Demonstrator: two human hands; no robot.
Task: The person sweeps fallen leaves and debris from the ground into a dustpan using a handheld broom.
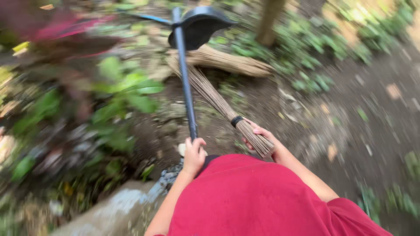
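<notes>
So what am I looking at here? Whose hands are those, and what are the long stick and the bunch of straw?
There is only one picture, taken by a camera on a person's head, looking down, so you see their own arms and red clothing. It is blurry because the camera was moving. The left hand grips the long dark handle of a black dustpan, the kind you use standing up. The right hand holds a stick broom, a bundle of thin brown sticks tied with a black band. Below is bare dirt ground with scattered dry leaves, and green plants along the edges.
</notes>
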